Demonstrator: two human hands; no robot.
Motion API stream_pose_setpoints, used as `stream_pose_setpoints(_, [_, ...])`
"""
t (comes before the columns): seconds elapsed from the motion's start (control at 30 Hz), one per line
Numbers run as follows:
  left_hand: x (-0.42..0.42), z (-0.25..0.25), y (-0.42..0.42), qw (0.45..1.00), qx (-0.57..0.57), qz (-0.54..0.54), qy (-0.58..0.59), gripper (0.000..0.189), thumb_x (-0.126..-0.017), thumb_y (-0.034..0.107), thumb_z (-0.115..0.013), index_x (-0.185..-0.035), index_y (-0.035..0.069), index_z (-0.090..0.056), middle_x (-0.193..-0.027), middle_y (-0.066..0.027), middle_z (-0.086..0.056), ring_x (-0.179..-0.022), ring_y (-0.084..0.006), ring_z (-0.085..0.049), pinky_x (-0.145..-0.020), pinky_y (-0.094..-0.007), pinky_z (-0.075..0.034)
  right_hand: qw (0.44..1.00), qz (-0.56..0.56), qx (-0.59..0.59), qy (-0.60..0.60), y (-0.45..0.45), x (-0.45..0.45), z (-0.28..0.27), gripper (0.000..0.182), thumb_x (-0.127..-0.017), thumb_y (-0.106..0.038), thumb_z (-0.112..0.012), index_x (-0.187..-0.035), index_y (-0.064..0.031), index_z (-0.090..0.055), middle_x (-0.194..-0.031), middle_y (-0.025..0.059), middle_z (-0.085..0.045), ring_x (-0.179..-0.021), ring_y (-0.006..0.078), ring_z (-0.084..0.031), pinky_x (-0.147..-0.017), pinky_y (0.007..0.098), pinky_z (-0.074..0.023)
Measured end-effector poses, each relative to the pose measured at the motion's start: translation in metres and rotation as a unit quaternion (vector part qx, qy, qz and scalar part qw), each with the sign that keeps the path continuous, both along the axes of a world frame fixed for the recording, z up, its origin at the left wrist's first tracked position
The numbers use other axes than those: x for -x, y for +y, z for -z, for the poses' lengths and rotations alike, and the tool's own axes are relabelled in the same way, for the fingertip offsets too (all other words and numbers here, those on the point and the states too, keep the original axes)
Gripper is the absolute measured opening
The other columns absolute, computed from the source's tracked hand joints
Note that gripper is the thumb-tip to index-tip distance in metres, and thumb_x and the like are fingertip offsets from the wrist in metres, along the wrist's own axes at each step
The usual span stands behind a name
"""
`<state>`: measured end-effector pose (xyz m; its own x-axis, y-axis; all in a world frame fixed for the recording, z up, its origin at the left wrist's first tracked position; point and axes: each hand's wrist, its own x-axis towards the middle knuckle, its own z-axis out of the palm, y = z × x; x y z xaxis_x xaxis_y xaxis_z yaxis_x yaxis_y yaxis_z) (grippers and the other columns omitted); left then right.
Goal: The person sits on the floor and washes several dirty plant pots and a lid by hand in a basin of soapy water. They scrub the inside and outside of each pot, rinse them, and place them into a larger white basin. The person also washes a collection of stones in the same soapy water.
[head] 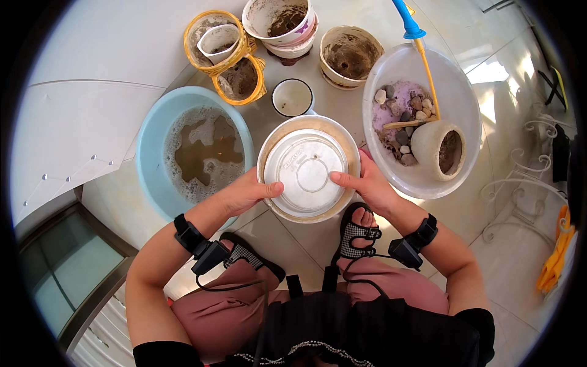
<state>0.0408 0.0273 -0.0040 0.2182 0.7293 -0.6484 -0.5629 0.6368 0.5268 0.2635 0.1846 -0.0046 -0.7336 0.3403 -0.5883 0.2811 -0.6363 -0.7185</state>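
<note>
Between my hands is a pale round saucer (306, 170), its underside with raised rings facing up, lying on or within a wider cream-coloured round dish or pot (279, 133). My left hand (254, 189) grips the left edge, thumb on the saucer's rim. On the right edge, my right hand (367, 181) has its thumb across the saucer; its fingers are partly hidden beneath. To the left stands a light blue basin (151, 158) of murky, foamy water. A whitish plastic basin (465, 101) at the right holds stones, a small rounded pot (426, 147) and a wooden-looking stick.
Behind the dish stands a white mug (293, 98) with a dark rim. Farther back are soiled yellow planters (195, 34), stacked pinkish-white pots (296, 43) and a cream pot (326, 39). A blue-and-yellow handled tool (412, 30) leans into the whitish basin. White scrolled metalwork (523, 183) is at right.
</note>
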Motion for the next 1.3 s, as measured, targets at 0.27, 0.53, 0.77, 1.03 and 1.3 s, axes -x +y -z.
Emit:
stream_pose_setpoints(0.27, [0.003, 0.004, -0.004, 0.999, -0.003, -0.032, 0.041, 0.083, -0.079, 0.036, -0.075, -0.141, 0.002, -0.032, -0.135, -0.0121, -0.047, -0.124, -0.0215, -0.046, -0.103, -0.037, -0.038, 0.83, -0.116, -0.542, -0.06, 0.005, -0.003, -0.012, 0.084, -0.072, -0.036, -0.077, -0.138, -0.0094, -0.033, -0.134, 0.0192, -0.039, -0.122, 0.0377, -0.042, -0.1, 0.0434, -0.0383])
stream_pose_setpoints(0.53, [-0.007, -0.01, 0.016, 0.995, -0.019, -0.046, 0.082, 0.083, -0.08, 0.037, -0.074, -0.141, 0.001, -0.03, -0.135, -0.0118, -0.047, -0.124, -0.0212, -0.046, -0.103, -0.0369, -0.037, 0.711, -0.215, -0.665, -0.073, 0.001, 0.015, -0.029, 0.108, -0.059, -0.05, -0.08, -0.144, -0.0112, -0.027, -0.141, 0.0183, -0.033, -0.135, 0.0371, -0.027, -0.11, 0.0574, -0.0203])
stream_pose_setpoints(0.77, [-0.004, -0.005, 0.021, 0.992, -0.091, -0.041, 0.079, 0.08, -0.079, 0.039, -0.074, -0.138, 0.001, -0.036, -0.132, -0.0113, -0.05, -0.121, -0.0195, -0.047, -0.102, -0.0352, -0.038, 0.709, -0.235, -0.662, -0.06, 0.004, 0.025, -0.039, 0.113, -0.054, -0.035, -0.085, -0.146, -0.0126, -0.023, -0.14, 0.0178, -0.034, -0.131, 0.037, -0.032, -0.11, 0.0589, -0.0195])
stream_pose_setpoints(1.03, [-0.002, -0.004, 0.023, 0.992, -0.1, -0.039, 0.06, 0.086, -0.077, 0.049, -0.073, -0.138, 0.001, -0.036, -0.13, -0.0102, -0.05, -0.121, -0.0192, -0.048, -0.1, -0.0347, -0.04, 0.774, -0.217, -0.595, 0.011, 0.024, 0.027, -0.05, 0.11, -0.054, -0.026, -0.084, -0.146, -0.009, -0.025, -0.136, 0.0164, -0.041, -0.124, 0.0356, -0.041, -0.11, 0.0469, -0.0293])
stream_pose_setpoints(1.3, [0.0, 0.0, 0.027, 0.995, -0.075, -0.03, 0.062, 0.086, -0.077, 0.054, -0.07, -0.136, 0.0, -0.038, -0.126, -0.0109, -0.053, -0.117, -0.0197, -0.051, -0.097, -0.0363, -0.043, 0.93, -0.139, -0.328, 0.094, 0.059, 0.017, -0.037, 0.092, -0.071, -0.031, -0.075, -0.145, -0.0039, -0.028, -0.14, 0.015, -0.041, -0.131, 0.0268, -0.038, -0.108, 0.039, -0.0306])
